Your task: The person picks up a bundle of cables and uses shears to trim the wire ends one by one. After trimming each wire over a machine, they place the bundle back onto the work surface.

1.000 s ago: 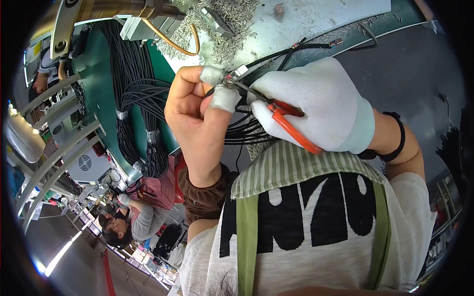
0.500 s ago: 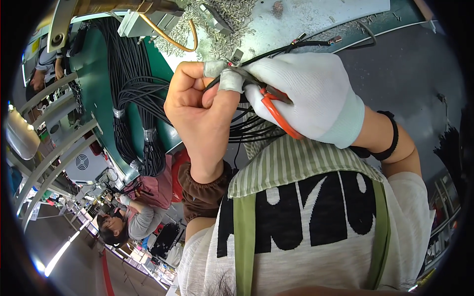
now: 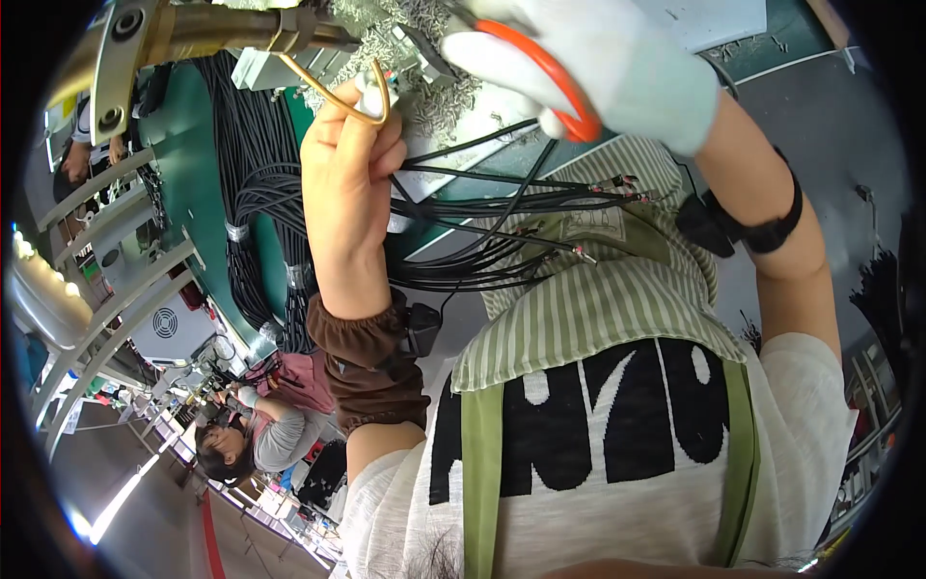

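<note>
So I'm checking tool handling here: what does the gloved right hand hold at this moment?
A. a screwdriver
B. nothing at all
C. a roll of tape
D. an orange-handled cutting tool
D: the right hand, in a white glove, has its fingers through the orange loop handles of a cutting tool, raised above the black wires that the bare left hand pinches.

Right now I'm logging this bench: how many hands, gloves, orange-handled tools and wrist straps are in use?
Bare hand: 1
Gloved hand: 1
White glove: 1
Orange-handled tool: 1
Black wrist strap: 1
Total: 5
</note>
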`<action>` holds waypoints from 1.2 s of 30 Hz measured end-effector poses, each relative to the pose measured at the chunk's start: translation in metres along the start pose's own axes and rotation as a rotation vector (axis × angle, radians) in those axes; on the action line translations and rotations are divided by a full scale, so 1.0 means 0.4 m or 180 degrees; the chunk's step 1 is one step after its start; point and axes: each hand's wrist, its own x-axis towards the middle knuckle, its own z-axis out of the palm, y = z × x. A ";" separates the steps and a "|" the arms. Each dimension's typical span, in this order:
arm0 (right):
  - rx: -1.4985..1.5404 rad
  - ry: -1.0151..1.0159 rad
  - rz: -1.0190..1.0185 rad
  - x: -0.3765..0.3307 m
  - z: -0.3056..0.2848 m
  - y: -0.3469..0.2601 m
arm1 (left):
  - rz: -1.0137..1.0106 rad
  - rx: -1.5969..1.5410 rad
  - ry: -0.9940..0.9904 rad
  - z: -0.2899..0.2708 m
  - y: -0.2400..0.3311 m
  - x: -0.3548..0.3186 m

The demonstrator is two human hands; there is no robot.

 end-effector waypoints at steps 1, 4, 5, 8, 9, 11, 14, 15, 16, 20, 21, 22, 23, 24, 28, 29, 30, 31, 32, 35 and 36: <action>-0.0363 0.0490 -0.1148 0.018 0.007 0.041 | 0.0002 -0.0038 -0.0044 0.005 0.004 0.011; -0.0667 0.0674 -0.2088 0.054 0.015 0.077 | 0.0033 0.0289 -0.0003 0.017 0.013 0.034; -0.0598 0.0369 -0.1888 0.065 0.018 0.080 | 0.0049 0.0449 0.0023 0.020 0.016 0.039; 0.0452 -0.0403 -0.0454 0.089 0.010 0.054 | 0.0112 0.0972 0.0045 0.016 0.031 0.038; 0.1410 -0.0862 0.0780 0.099 0.001 0.029 | 0.0150 0.1226 0.0065 0.014 0.034 0.035; 0.2349 -0.1295 0.2041 0.109 -0.013 0.015 | 0.0258 0.1379 0.0061 0.032 0.045 0.028; 0.2408 -0.1433 0.2035 0.111 -0.025 0.015 | 0.0496 0.1686 0.0036 0.051 0.054 0.018; 0.2407 -0.1421 0.2043 0.108 -0.026 0.019 | 0.0522 0.1730 0.0023 0.053 0.056 0.016; 0.2450 -0.1386 0.1876 0.103 -0.025 0.027 | 0.0550 0.1775 0.0009 0.055 0.057 0.015; 0.2370 -0.1329 0.1554 0.104 -0.037 0.034 | 0.0643 0.2065 0.0078 0.058 0.060 0.003; 0.2233 -0.1373 0.1588 0.107 -0.041 0.030 | 0.0670 0.2184 0.0129 0.058 0.057 0.000; 0.2096 -0.1415 0.1624 0.108 -0.046 0.029 | 0.0690 0.2190 0.0102 0.059 0.052 -0.001; 0.2091 -0.1389 0.1616 0.105 -0.047 0.032 | 0.0776 0.2002 0.0155 0.059 0.044 -0.007; 0.1972 -0.1371 0.1212 0.098 -0.042 0.038 | 0.0859 0.1813 0.0208 0.065 0.039 -0.010; 0.1445 -0.1128 0.0094 0.082 -0.014 0.052 | 0.0779 0.1745 0.0252 0.088 0.049 -0.018; 0.1180 -0.0944 -0.0213 0.086 -0.009 0.046 | 0.0687 0.1797 0.0266 0.091 0.052 -0.019; 0.0913 -0.0758 -0.0519 0.090 -0.008 0.040 | 0.0684 0.1800 0.0267 0.087 0.050 -0.019; 0.0916 -0.0756 -0.0520 0.086 -0.013 0.032 | 0.0690 0.1897 0.0292 0.078 0.046 -0.016; -0.0086 -0.0778 -0.0851 0.075 -0.028 0.015 | 0.0697 0.1995 0.0317 0.068 0.042 -0.012; -0.2105 -0.0805 -0.1508 0.081 -0.057 -0.037 | 0.0544 0.2074 0.0290 0.050 0.047 -0.006; -0.0584 -0.1242 -0.0548 0.089 -0.054 -0.027 | 0.0379 0.2071 0.0215 0.043 0.050 -0.005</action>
